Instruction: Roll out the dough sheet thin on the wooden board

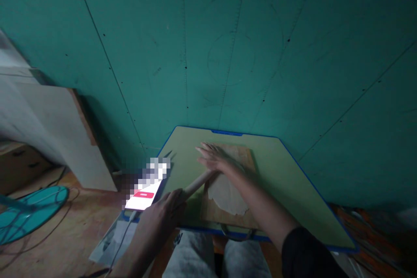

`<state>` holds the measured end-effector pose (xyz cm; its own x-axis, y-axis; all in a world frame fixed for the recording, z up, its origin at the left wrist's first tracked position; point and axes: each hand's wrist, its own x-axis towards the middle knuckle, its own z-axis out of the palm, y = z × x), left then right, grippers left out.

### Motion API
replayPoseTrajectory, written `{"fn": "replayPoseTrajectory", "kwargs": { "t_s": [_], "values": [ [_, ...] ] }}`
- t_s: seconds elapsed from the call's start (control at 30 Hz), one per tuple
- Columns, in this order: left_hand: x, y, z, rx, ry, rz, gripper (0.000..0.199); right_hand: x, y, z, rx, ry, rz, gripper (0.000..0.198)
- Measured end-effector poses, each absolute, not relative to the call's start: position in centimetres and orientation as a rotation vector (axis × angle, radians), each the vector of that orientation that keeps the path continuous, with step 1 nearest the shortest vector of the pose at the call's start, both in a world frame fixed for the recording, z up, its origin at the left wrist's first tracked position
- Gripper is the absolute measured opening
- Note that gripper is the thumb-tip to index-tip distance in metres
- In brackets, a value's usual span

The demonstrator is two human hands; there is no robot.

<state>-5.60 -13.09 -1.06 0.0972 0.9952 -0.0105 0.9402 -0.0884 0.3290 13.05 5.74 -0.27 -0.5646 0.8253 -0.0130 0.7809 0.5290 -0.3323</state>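
Your left hand (164, 213) is resting on the near end of the rolling pin (198, 183), fingers lying flat and close together. Your right hand (216, 160) is pressing on its far end, fingers stretched out flat. The pin is lying across the dough (226, 195) on the wooden board (215, 213), on the green tabletop (286, 173). A lit phone (145, 193) is lying beside it.

No legible text, even on the lit, partly blurred phone screen (145, 193)

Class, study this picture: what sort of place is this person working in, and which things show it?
Probably a home floor-level cooking spot: flattened dough on a wooden board, a rolling pin under both hands, and a fan on the floor.
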Motion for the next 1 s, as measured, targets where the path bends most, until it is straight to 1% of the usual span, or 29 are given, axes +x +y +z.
{"fn": "replayPoseTrajectory", "kwargs": {
  "t_s": [0.13,0.3,0.4,0.5,0.6,0.73,0.87,0.93,1.0],
  "values": [
    [-5.5,-12.6,-1.0,2.112,1.964,0.273,0.027,11.2,7.6,-0.3,-1.344,-2.494,0.535,0.05],
    [-5.5,-12.1,-0.1,2.109,1.992,0.178,0.026,11.1,7.4,0.4,-1.295,-2.366,0.458,0.041],
    [-5.3,-12.6,-0.2,2.16,1.92,0.171,0.026,13.9,4.6,-0.1,-1.254,-2.28,0.423,0.043],
    [-4.7,-13.2,-0.7,2.222,1.798,0.184,0.029,18.2,0.2,-1.1,-1.062,-2.16,0.375,0.039],
    [-4.1,-13.4,-1.2,2.27,1.725,0.201,0.032,22.1,-4.1,-1.9,-1.125,-2.205,0.276,0.038],
    [-3.5,-13.0,-1.0,2.27,1.707,0.197,0.03,23.9,-7.1,-2.7,-1.24,-2.364,0.164,0.044],
    [-3.7,-12.5,-0.4,2.229,1.805,0.146,0.025,22.5,-6.2,-2.7,-1.297,-2.462,0.05,0.058],
    [-4.0,-12.4,-0.2,2.217,1.869,0.119,0.025,21.4,-4.7,-2.3,-1.325,-2.498,0.068,0.062],
    [-4.3,-12.3,-0.2,2.204,1.92,0.116,0.026,20.3,-3.0,-1.8,-1.348,-2.544,0.15,0.061]
  ]
}}
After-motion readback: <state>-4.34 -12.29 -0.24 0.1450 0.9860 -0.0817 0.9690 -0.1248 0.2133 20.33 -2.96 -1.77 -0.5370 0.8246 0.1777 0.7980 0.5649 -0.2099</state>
